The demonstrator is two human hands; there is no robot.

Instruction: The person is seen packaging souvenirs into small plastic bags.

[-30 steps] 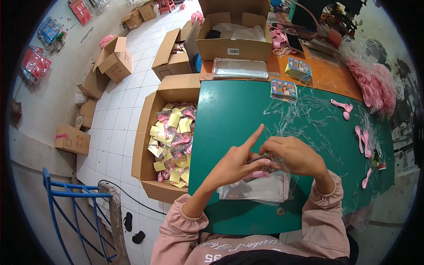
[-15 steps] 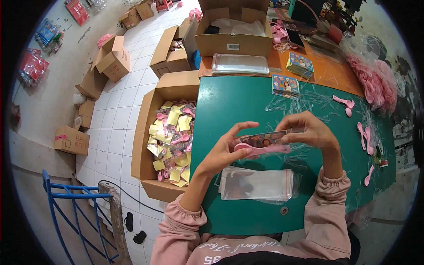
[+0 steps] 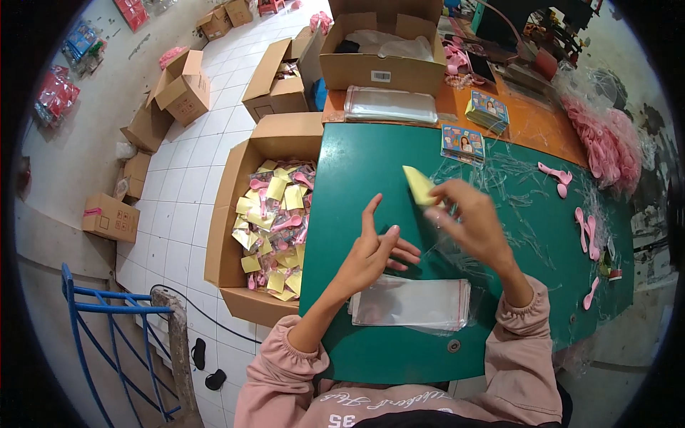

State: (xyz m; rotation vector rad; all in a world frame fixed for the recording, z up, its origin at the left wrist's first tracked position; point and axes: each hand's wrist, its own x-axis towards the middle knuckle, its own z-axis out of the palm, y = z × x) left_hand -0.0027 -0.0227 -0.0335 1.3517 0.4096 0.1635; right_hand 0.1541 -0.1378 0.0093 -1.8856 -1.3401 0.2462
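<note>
My right hand (image 3: pixel 474 228), blurred at the fingers, pinches a packet whose yellow card (image 3: pixel 417 185) shows above the green table (image 3: pixel 364 167). The rest of this packet is mostly behind the fingers. To its left, my left hand (image 3: pixel 371 253) is empty, with its fingers spread apart. Below both hands lies a stack of clear plastic bags (image 3: pixel 410 303). Left of the table stands an open cardboard box (image 3: pixel 227 221), filled with packets (image 3: pixel 275 217) of pink spoons and yellow cards.
Picture cards (image 3: pixel 462 141) and more clear bags (image 3: pixel 391 105) lie toward the far side. Loose pink spoons (image 3: pixel 591 232) and plastic scraps (image 3: pixel 524 196) are on the right. A large box (image 3: pixel 382 71) stands behind; a blue metal rack (image 3: pixel 107 307) is at lower left.
My left hand has let go of the packet and opened. My right hand has turned the packet, so its yellow side shows, and moved slightly left with it.
</note>
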